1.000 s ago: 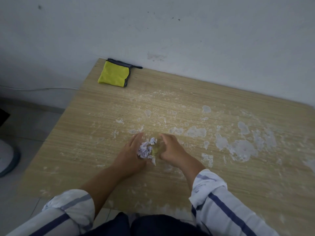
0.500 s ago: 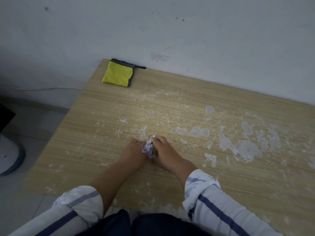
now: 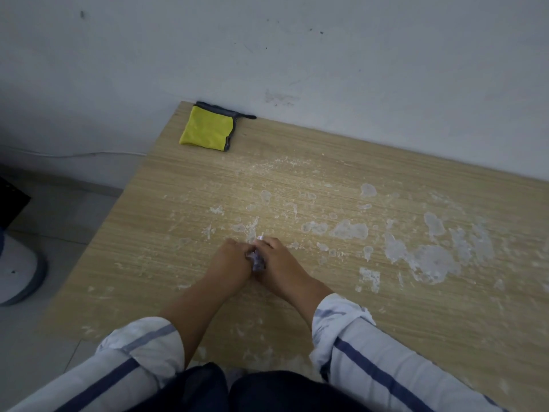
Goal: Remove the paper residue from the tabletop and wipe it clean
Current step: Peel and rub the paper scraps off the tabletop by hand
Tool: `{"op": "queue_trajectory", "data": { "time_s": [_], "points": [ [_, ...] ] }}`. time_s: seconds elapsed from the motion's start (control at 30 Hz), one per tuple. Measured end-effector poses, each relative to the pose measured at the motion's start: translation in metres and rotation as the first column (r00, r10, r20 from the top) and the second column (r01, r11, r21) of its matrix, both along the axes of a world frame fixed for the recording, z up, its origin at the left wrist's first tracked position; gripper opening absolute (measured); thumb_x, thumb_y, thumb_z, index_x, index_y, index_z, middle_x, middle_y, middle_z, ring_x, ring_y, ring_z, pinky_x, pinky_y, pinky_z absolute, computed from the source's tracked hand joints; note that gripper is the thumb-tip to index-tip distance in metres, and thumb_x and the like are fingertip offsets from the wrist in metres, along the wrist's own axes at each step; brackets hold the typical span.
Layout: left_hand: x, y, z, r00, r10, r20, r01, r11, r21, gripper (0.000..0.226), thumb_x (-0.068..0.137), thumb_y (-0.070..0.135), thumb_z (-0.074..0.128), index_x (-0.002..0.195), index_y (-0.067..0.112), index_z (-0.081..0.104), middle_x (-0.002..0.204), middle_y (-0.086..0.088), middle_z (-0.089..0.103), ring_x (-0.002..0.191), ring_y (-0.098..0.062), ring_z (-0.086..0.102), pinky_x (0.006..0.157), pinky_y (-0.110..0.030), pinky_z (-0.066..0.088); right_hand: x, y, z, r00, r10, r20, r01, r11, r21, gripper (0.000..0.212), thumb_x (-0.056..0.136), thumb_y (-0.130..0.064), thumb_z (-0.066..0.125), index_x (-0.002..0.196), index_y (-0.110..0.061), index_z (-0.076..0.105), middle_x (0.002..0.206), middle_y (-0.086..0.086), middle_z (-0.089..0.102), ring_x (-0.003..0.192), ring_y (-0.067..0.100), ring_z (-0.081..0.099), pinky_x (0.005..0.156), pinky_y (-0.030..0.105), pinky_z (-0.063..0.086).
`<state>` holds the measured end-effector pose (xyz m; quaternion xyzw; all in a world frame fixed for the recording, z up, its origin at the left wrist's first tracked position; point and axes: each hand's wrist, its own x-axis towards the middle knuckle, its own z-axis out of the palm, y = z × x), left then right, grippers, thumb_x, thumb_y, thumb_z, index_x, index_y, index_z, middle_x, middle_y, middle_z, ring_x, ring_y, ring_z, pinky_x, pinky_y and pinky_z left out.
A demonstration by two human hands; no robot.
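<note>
Head view, sole view

- Desk [image 3: 166, 221]: pale wood grain, far edge against a marked wall [image 3: 326, 55].
- Left hand [image 3: 230, 263] and right hand [image 3: 280, 263]: side by side near the middle of the desk, each grip closed, fingers curled in on one paper wad [image 3: 257, 260] pinched between them. Only a crumpled whitish-violet strip of the wad shows in the gap.
- Paper residue [image 3: 430, 260]: pale stuck patches, largest to the right of the hands, smaller flecks beyond them and along the near edge.
- Cloth [image 3: 208, 129]: yellow with a grey border, folded, at the far left corner, well apart from both hands, untouched.
- Sleeves [image 3: 371, 352]: striped, pushed up the forearms.
- Cable [image 3: 74, 154]: thin, along the foot of the wall, off the desk.

Progress, as judged: loose scraps appear gathered into the wad, so collection is under way. Most stuck patches look unscraped. Wiping not begun, the cloth lying folded. Roughly early stage: disposal of the wad, lifting of the patches and the wipe are all left
</note>
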<state>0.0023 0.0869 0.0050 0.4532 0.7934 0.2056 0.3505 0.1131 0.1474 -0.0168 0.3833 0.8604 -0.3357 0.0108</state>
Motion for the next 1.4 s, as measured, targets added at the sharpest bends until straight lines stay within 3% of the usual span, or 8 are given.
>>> {"op": "queue_trajectory", "data": {
  "time_s": [0.07,0.2,0.4,0.77,0.93,1.1,1.27,1.4],
  "points": [
    [-0.001,0.002,-0.002,0.999,0.038,0.038,-0.038,0.999,-0.009,0.023,0.084,0.006,0.052,0.096,0.014,0.070,0.078,-0.001,0.064,0.069,-0.013,0.059,0.050,-0.017,0.034,-0.002,-0.002,-0.004,0.999,-0.006,-0.051,0.009,0.999,0.046,0.037,0.087,-0.016,0.055,0.123,-0.009,0.054,0.127,0.014,0.049,0.113,0.030,0.046,0.094,0.034,0.038],
    [0.002,0.002,0.000,0.988,0.135,0.073,-0.134,0.991,-0.022,0.029,0.088,0.012,0.053,0.117,0.013,0.056,0.099,-0.007,0.066,0.090,-0.020,0.060,0.069,-0.026,0.045,-0.003,-0.004,-0.010,0.994,-0.024,-0.106,0.034,0.995,0.091,0.022,0.084,-0.011,0.056,0.103,-0.005,0.063,0.105,0.015,0.057,0.096,0.030,0.050,0.079,0.036,0.042],
    [-0.003,0.006,0.006,0.991,0.008,0.134,-0.002,0.999,-0.049,0.038,0.086,0.011,0.058,0.124,0.012,0.056,0.112,-0.012,0.065,0.096,-0.021,0.058,0.088,-0.034,0.046,-0.001,-0.005,-0.010,0.983,-0.021,-0.182,0.043,0.992,0.120,0.015,0.080,-0.003,0.058,0.093,0.000,0.064,0.087,0.018,0.060,0.076,0.025,0.047,0.066,0.028,0.028],
    [-0.001,0.009,-0.008,0.970,0.151,0.193,-0.139,0.988,-0.071,0.019,0.076,0.007,0.064,0.092,0.012,0.072,0.083,-0.008,0.071,0.081,-0.024,0.067,0.078,-0.041,0.057,0.004,-0.003,-0.004,0.984,-0.068,-0.167,0.073,0.997,0.022,0.033,0.084,-0.007,0.056,0.116,-0.009,0.059,0.104,0.012,0.051,0.082,0.015,0.040,0.066,0.024,0.027],
    [-0.004,0.001,-0.016,0.914,0.248,0.322,-0.237,0.969,-0.072,0.024,0.074,0.010,0.068,0.097,0.016,0.069,0.086,-0.005,0.072,0.083,-0.022,0.068,0.082,-0.043,0.056,0.004,-0.006,-0.006,0.982,-0.056,-0.183,0.079,0.989,0.125,0.022,0.081,-0.003,0.055,0.098,-0.004,0.068,0.087,0.017,0.060,0.077,0.019,0.044,0.055,0.024,0.022],
    [-0.005,-0.005,-0.015,0.873,0.265,0.411,-0.271,0.962,-0.043,0.040,0.075,0.000,0.056,0.114,0.008,0.057,0.080,-0.003,0.063,0.076,-0.022,0.064,0.072,-0.040,0.053,0.006,0.008,0.000,0.969,-0.214,-0.123,0.219,0.975,0.025,0.019,0.080,-0.016,0.055,0.082,-0.006,0.072,0.086,0.010,0.065,0.078,0.022,0.053,0.064,0.023,0.030],
    [0.009,-0.004,-0.014,0.946,0.152,0.287,-0.136,0.988,-0.078,0.028,0.077,0.011,0.062,0.105,0.016,0.059,0.094,-0.006,0.066,0.081,-0.022,0.064,0.070,-0.032,0.052,0.016,0.017,0.009,0.892,-0.427,-0.148,0.404,0.900,-0.162,0.016,0.083,-0.019,0.066,0.097,-0.014,0.072,0.092,-0.006,0.064,0.084,0.010,0.057,0.070,0.019,0.039],
    [0.021,-0.001,-0.010,0.995,-0.103,-0.003,0.102,0.986,-0.129,0.023,0.077,0.024,0.069,0.097,0.015,0.060,0.094,0.001,0.056,0.082,-0.015,0.053,0.066,-0.023,0.038,0.021,0.016,0.007,0.901,-0.421,-0.104,0.406,0.903,-0.138,0.018,0.083,-0.022,0.065,0.098,-0.015,0.073,0.102,0.001,0.069,0.090,0.013,0.061,0.071,0.018,0.039]
  ]
}}
